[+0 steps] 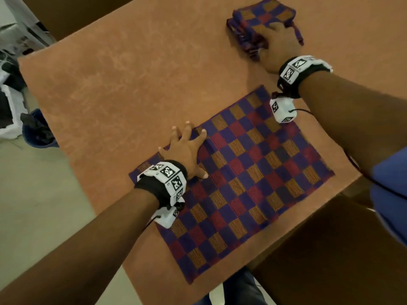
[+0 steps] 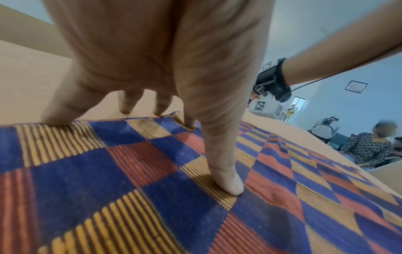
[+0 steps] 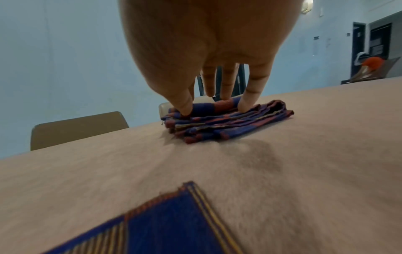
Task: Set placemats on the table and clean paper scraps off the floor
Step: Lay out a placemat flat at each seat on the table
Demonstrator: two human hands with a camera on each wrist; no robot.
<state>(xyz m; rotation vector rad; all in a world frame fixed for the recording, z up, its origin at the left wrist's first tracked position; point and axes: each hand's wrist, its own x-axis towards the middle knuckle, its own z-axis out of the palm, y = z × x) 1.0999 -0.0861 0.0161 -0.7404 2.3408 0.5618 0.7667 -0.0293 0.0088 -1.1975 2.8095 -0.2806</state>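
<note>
A blue, red and yellow checked placemat [image 1: 242, 179] lies spread flat on the orange-brown table [image 1: 132, 73], near the front edge. My left hand [image 1: 189, 142] presses on its far left edge with fingers spread; the thumb [image 2: 228, 182] rests on the cloth and two fingertips reach past the edge onto the table. My right hand [image 1: 273, 38] reaches to the far right, onto a stack of folded placemats [image 1: 259, 20]. There the thumb [image 3: 185, 108] and fingers pinch the top folded placemat [image 3: 217, 105], which bulges between them. The spread mat's corner [image 3: 174, 214] lies just behind that hand.
Brown chair backs stand at the table's near right [image 1: 330, 249] and on its far side [image 3: 78, 128]. On the grey floor [image 1: 44, 205] to the left stand a blue bin [image 1: 37, 130] holding dark cloth and white clutter. People sit in the background [image 2: 369, 147].
</note>
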